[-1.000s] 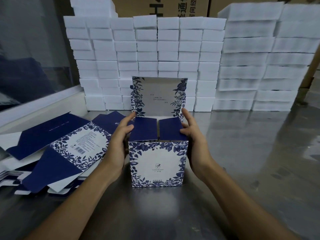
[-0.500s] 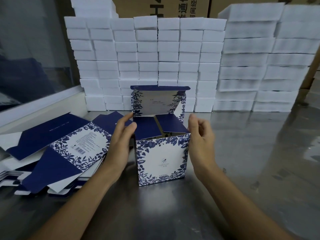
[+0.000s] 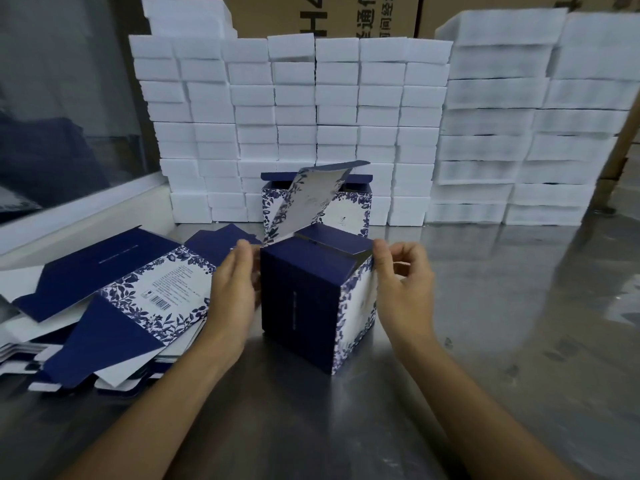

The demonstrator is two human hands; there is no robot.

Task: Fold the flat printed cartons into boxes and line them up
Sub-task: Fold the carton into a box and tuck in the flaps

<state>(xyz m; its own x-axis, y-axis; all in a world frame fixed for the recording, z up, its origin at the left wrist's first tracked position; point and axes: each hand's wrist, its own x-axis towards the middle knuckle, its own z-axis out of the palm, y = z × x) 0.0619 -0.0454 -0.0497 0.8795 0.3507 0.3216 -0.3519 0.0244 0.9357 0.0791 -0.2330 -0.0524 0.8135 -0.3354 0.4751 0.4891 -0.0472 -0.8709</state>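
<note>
Box [image 3: 304, 303]: stands on the steel table [image 3: 519, 323], corner toward the camera, lid [image 3: 308, 202] up, two navy flaps folded in.
Left hand [image 3: 235, 289]: fingers straight, flat against box's left side.
Right hand [image 3: 401, 289]: fingers curled at box's right top edge; grip unclear.
Second box [image 3: 353, 209]: just behind.
Flat cartons [image 3: 114, 306]: piled left of box.
Foam blocks [image 3: 311, 116]: stacked behind.
</note>
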